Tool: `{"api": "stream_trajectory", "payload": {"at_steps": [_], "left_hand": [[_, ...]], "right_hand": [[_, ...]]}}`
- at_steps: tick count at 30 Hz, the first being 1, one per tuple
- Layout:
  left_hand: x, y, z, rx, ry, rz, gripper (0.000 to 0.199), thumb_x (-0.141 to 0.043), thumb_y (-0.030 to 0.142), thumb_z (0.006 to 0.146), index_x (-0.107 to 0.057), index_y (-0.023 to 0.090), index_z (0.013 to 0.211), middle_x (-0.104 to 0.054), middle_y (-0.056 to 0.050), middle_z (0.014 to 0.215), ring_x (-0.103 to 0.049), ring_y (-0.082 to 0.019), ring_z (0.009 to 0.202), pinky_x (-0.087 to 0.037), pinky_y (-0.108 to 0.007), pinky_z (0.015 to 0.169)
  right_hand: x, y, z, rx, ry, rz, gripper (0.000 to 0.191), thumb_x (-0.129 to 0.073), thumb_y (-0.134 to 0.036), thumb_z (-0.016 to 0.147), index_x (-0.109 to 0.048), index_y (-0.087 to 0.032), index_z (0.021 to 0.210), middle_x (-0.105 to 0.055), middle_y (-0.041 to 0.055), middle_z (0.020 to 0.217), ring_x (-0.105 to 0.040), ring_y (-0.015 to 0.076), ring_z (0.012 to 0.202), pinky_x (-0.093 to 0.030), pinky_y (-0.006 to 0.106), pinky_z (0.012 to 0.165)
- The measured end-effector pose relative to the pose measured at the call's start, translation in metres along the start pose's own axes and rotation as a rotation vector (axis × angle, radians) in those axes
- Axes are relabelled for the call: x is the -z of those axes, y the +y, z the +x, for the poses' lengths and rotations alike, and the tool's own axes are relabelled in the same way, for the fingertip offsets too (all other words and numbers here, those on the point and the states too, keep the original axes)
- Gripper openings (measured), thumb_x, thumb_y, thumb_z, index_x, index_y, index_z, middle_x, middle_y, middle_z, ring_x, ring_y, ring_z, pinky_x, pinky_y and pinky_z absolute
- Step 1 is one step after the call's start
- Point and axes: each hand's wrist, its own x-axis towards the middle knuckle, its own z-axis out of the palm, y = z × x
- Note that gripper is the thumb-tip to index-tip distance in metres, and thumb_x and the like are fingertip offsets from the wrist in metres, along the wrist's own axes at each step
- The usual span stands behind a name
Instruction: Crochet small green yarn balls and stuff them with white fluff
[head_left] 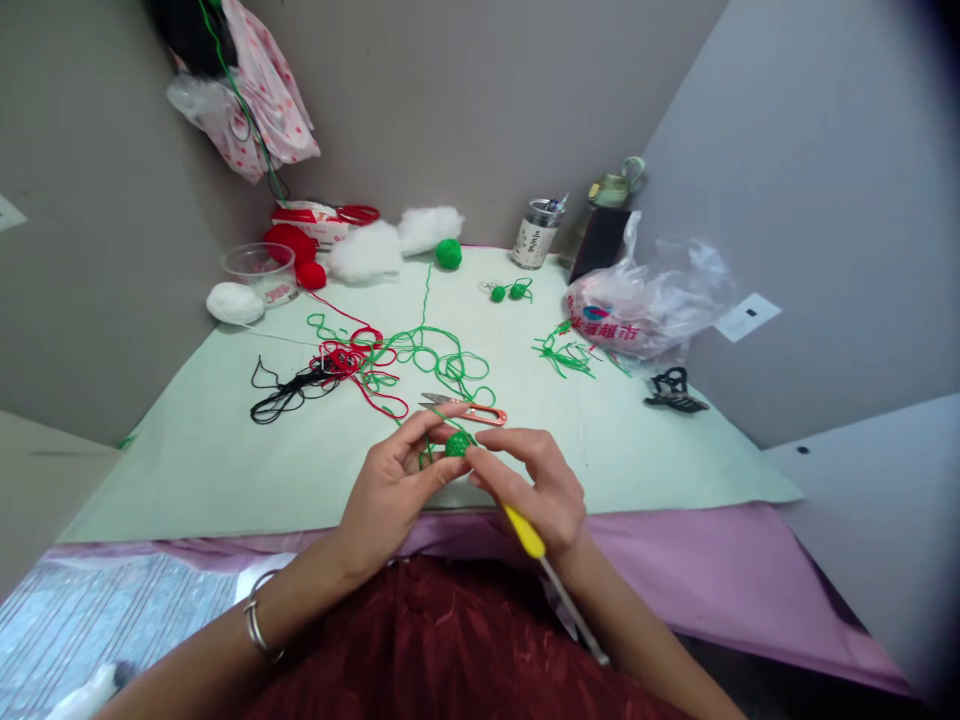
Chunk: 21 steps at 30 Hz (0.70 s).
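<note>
Near the table's front edge, my left hand (pixel 391 486) pinches a small green crocheted ball (pixel 457 444) between thumb and fingers, with green yarn running over the fingers. My right hand (pixel 537 482) touches the ball's right side with thumb and index fingertip. That hand also holds a tool with a yellow handle (pixel 526 532), its metal shaft pointing down and right past the wrist. Just beyond the ball lie orange thread snips (pixel 486 413). Loose green yarn (pixel 424 360) tangles with red yarn (pixel 345 360) farther back.
Black yarn (pixel 289 392) lies left. White stuffing (pixel 367 252), a green yarn ball (pixel 448 254) and a clear tub (pixel 260 272) stand at the back. Two small green balls (pixel 508 292), a pen can (pixel 536 235), a plastic bag (pixel 645 305) and a black hair clip (pixel 676 391) are on the right.
</note>
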Motion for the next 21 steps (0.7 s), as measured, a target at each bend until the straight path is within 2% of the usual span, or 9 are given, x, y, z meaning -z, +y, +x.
{"api": "stream_trajectory", "payload": {"at_steps": [2,4,6,8,11,14,18,21], "left_hand": [[-0.004,-0.001,-0.003,0.015,0.009,-0.081,0.039,-0.082,0.031,0.082,-0.075,0.025,0.120,-0.070,-0.003,0.115,-0.060,-0.019,0.111,-0.047,-0.027,0.098],[-0.005,-0.001,-0.004,0.108,-0.048,-0.232,0.041,-0.079,0.032,0.086,-0.073,0.026,0.126,-0.070,-0.004,0.119,-0.060,-0.018,0.108,-0.047,-0.026,0.097],[-0.004,0.000,-0.002,0.211,-0.136,-0.402,0.043,-0.078,0.032,0.087,-0.071,0.024,0.129,-0.070,-0.005,0.122,-0.062,-0.017,0.104,-0.048,-0.026,0.094],[-0.001,0.002,0.001,0.269,-0.202,-0.498,0.047,-0.079,0.029,0.085,-0.070,0.022,0.131,-0.070,-0.007,0.121,-0.063,-0.015,0.098,-0.048,-0.025,0.090],[0.005,0.004,0.005,0.273,-0.215,-0.499,0.057,-0.084,0.023,0.079,-0.069,0.021,0.133,-0.070,-0.004,0.103,-0.060,-0.012,0.086,-0.046,-0.023,0.084],[0.010,0.006,0.008,0.237,-0.181,-0.423,0.060,-0.086,0.021,0.073,-0.071,0.021,0.131,-0.063,0.000,0.090,-0.055,-0.011,0.080,-0.043,-0.023,0.078],[0.014,0.007,0.010,0.201,-0.168,-0.309,0.059,-0.086,0.021,0.071,-0.073,0.022,0.128,-0.057,0.000,0.089,-0.051,-0.012,0.080,-0.041,-0.025,0.075],[0.016,0.008,0.011,0.206,-0.193,-0.315,0.049,-0.081,0.022,0.074,-0.077,0.020,0.122,-0.062,-0.003,0.097,-0.053,-0.014,0.083,-0.042,-0.026,0.074]], "right_hand": [[-0.002,-0.001,-0.004,0.038,0.004,-0.110,0.048,-0.070,-0.007,0.089,-0.071,-0.035,0.128,-0.077,0.0068,0.108,-0.074,0.0232,0.099,-0.063,0.038,0.085],[-0.003,-0.001,-0.006,0.056,0.003,-0.136,0.048,-0.070,-0.008,0.090,-0.071,-0.036,0.129,-0.077,0.0065,0.108,-0.074,0.0231,0.099,-0.064,0.037,0.083],[-0.005,0.000,-0.005,0.035,0.037,-0.046,0.043,-0.068,-0.013,0.092,-0.072,-0.036,0.128,-0.077,0.0062,0.108,-0.075,0.0227,0.098,-0.065,0.037,0.081],[-0.007,0.001,-0.002,-0.053,0.098,0.133,0.038,-0.066,-0.016,0.095,-0.073,-0.036,0.126,-0.078,0.0058,0.107,-0.075,0.0217,0.094,-0.064,0.037,0.079],[-0.005,0.001,0.004,-0.214,0.145,0.334,0.031,-0.064,-0.016,0.097,-0.076,-0.034,0.119,-0.080,0.0047,0.102,-0.075,0.0208,0.089,-0.063,0.039,0.080],[0.001,-0.001,0.009,-0.326,0.128,0.401,0.023,-0.062,-0.019,0.098,-0.078,-0.031,0.109,-0.080,0.0033,0.093,-0.074,0.0209,0.087,-0.061,0.042,0.084],[0.008,-0.001,0.009,-0.477,0.127,0.528,0.018,-0.062,-0.023,0.099,-0.079,-0.026,0.101,-0.078,0.0030,0.088,-0.072,0.0176,0.077,-0.059,0.037,0.079],[0.009,0.003,0.010,-0.607,0.147,0.660,0.016,-0.064,-0.028,0.098,-0.079,-0.023,0.096,-0.078,0.0043,0.088,-0.070,0.0161,0.071,-0.059,0.034,0.072]]}}
